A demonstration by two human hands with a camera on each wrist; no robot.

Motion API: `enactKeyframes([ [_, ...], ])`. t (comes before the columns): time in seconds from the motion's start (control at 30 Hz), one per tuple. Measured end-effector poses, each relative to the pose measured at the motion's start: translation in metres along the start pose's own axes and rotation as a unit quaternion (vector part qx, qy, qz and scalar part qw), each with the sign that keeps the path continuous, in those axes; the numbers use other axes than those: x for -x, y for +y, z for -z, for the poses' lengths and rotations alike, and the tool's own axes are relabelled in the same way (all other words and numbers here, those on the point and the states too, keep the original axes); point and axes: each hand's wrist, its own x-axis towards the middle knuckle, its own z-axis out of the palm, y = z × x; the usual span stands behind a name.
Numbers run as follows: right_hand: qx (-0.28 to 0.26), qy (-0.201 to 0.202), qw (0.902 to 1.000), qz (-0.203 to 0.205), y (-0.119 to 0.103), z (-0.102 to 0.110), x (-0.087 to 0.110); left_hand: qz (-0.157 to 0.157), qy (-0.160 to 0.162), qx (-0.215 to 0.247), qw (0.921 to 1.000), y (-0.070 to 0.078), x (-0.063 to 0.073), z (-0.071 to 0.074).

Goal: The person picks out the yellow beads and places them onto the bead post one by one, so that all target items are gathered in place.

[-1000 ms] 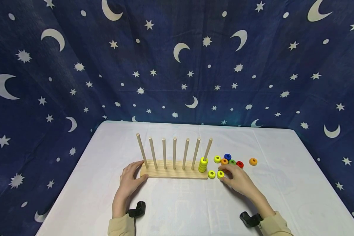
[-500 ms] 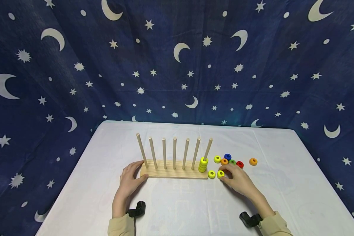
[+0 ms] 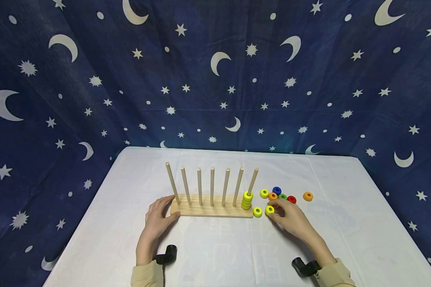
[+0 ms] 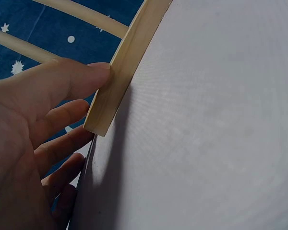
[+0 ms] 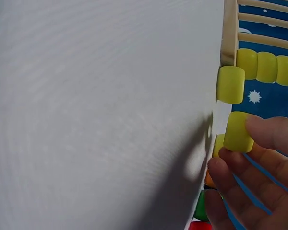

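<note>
My left hand (image 3: 157, 219) grips the left end of a wooden peg rack (image 3: 212, 212), its thumb on the front edge; the left wrist view has the thumb (image 4: 89, 79) pressed to the wood. On the rack's rightmost peg sits a stack of yellow rings (image 3: 246, 202), while the other pegs are bare. Between thumb and fingers, my right hand (image 3: 291, 218) pinches a yellow ring (image 5: 237, 133), which looks slightly raised over the cloth. Another yellow ring (image 3: 257, 215) lies between it and the rack's right end.
Behind my right hand lie a yellow ring (image 3: 264, 196), a blue ring (image 3: 277, 188), an orange ring (image 3: 272, 199), a green ring (image 3: 282, 195) and a red ring (image 3: 291, 197). Farther right is another orange ring (image 3: 308, 199). White cloth (image 3: 215, 251) covers the table.
The pinched yellow ring has risen slightly in my right hand's fingers. My left hand and the rack keep their place.
</note>
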Motion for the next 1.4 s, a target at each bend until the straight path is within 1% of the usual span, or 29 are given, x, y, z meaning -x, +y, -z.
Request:
enactKeyframes([
  [0.37,-0.019,0.017,0.9996,0.01,-0.006,0.008,0.002,0.002,0.0,-0.002,1.0,-0.001,-0.001,-0.001],
  [0.6,-0.03,0.044,0.9977,0.042,-0.01,0.013,0.002,0.0,0.002,-0.002,1.0,-0.001,-0.001,-0.001],
  [0.87,-0.02,0.067,0.9953,0.068,-0.017,0.016,0.002,0.003,-0.001,0.0,1.0,-0.001,-0.001,-0.001],
  [1.0,-0.017,0.078,0.9942,0.072,-0.02,0.018,0.003,0.004,-0.002,-0.001,1.0,-0.001,0.0,-0.001],
  [1.1,-0.015,0.082,0.9946,0.062,-0.024,0.019,0.003,0.004,-0.003,0.0,1.0,-0.001,0.0,-0.001],
  [1.23,-0.016,0.094,0.9936,0.061,-0.031,0.022,0.003,0.006,-0.005,0.001,1.0,0.0,0.0,0.0],
  [1.4,-0.019,0.125,0.9886,0.081,-0.037,0.026,0.004,0.005,-0.004,0.002,1.0,0.0,0.0,-0.001],
])
